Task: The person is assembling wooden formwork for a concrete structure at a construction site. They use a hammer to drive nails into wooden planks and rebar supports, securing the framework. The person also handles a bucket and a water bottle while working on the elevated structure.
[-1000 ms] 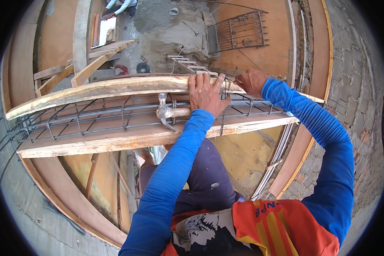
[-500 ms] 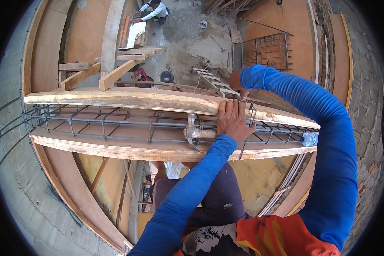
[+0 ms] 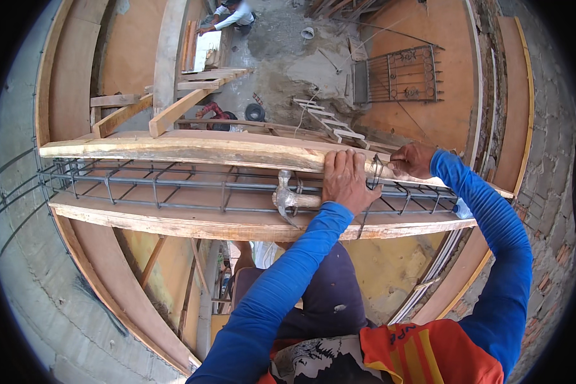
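My left hand point(image 3: 347, 182) lies across the inner face of the far wooden formwork board point(image 3: 192, 148), fingers stretched over its top edge. A claw hammer point(image 3: 285, 197) rests on the steel rebar cage point(image 3: 166, 182); its handle runs under my left hand. Just right of that hand, a dark tie wire point(image 3: 368, 200) loops at the far board and runs down to the near board point(image 3: 173, 221). My right hand point(image 3: 413, 160) is at the far board's top edge, right of the wire, its fingers curled closed. What its fingertips hold is too small to make out.
Far below, two people point(image 3: 238, 16) point(image 3: 219, 118) work on the ground. A ladder point(image 3: 329, 121) leans beyond the far board, with a metal grille point(image 3: 411, 73) behind it. Timber braces point(image 3: 182, 112) stand at left; a plastic bottle point(image 3: 462, 208) sits at the cage's right end.
My right hand has come back from beyond the far board and moved right along its top edge. My left hand has stayed in place on the board.
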Demonstrator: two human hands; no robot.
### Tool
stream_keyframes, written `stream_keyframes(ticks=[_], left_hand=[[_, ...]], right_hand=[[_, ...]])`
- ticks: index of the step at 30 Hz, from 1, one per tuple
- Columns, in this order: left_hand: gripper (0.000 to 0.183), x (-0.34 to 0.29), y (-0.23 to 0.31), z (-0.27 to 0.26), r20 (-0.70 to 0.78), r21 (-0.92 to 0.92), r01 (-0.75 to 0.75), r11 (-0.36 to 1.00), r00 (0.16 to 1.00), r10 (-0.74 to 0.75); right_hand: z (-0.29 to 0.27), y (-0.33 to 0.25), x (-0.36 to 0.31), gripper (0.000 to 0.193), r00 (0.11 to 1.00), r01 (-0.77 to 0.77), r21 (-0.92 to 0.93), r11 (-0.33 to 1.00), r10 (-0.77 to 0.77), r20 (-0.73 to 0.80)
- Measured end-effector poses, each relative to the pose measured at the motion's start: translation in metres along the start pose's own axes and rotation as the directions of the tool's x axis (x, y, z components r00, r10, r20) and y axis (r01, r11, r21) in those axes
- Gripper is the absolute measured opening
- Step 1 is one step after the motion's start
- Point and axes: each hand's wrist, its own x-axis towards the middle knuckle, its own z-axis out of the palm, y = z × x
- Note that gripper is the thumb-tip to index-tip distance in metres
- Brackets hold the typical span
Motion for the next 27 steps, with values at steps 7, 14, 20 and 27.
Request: stream_keyframes(ticks=[7,14,20,27], left_hand=[[0.078,-0.001,-0.002,-0.001,0.039,-0.028,0.013,1.0,0.999,-0.012],[0.071,-0.002,-0.003,0.001,-0.065,-0.152,-0.014,0.988,0.998,0.004],[0.045,-0.008,-0.011,0.001,-0.234,-0.325,-0.146,0.934,0.97,0.07],[0.046,-0.008,-0.005,-0.01,-0.129,-0.276,-0.081,0.958,0.991,0.046]], right_hand=[[-0.06,0.022,0.069,0.051,0.875,-0.131,0.007,0.991,0.112,0.471],[-0.082,-0.063,0.141,0.048,0.816,0.331,-0.524,0.785,0.042,0.577],[-0.047,-0.109,0.081,0.02,0.996,0.066,-0.714,0.697,-0.086,0.007],[0.046,-0.074,-0.021,0.018,0.685,-0.15,-0.396,0.906,-0.193,-0.702]])
